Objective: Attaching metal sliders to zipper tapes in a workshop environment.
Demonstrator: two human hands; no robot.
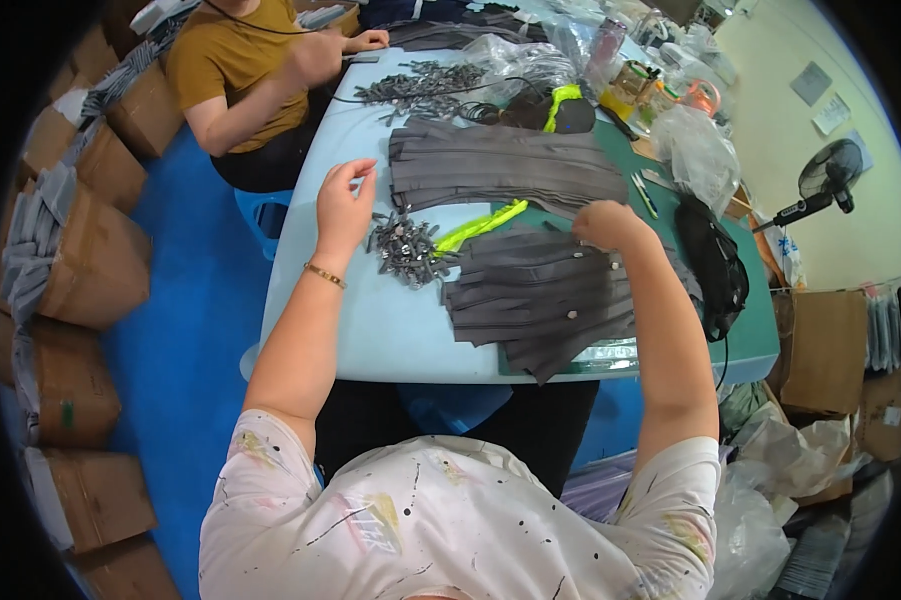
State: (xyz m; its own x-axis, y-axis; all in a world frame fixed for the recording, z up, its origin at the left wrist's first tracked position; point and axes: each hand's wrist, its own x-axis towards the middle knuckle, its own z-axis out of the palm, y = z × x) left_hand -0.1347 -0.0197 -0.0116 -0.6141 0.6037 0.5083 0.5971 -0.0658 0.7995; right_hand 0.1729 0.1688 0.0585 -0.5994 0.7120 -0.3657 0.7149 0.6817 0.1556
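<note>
My left hand (345, 208) is raised beside a pile of small grey metal pieces (407, 248), possibly zipper sliders. Its fingers bend loosely, apart from the thumb, and nothing shows between them. My right hand (608, 224) is over the right part of the table, fingers curled together and slightly blurred; what they hold is hidden. Below it spreads a near bundle of dark grey strips (530, 285), like zipper tapes, with a few small shiny pieces on top. A far bundle of grey strips (500, 165) lies beyond. Between them runs a bright yellow-green strip (480, 227).
Across the table's left side, a person in a mustard shirt (240, 60) sits with a blurred hand raised. More small grey pieces (420, 88) lie near them. A black bag (710, 265), pens (644, 196) and plastic bags (692, 150) line the right. Cardboard boxes (90, 240) stand left.
</note>
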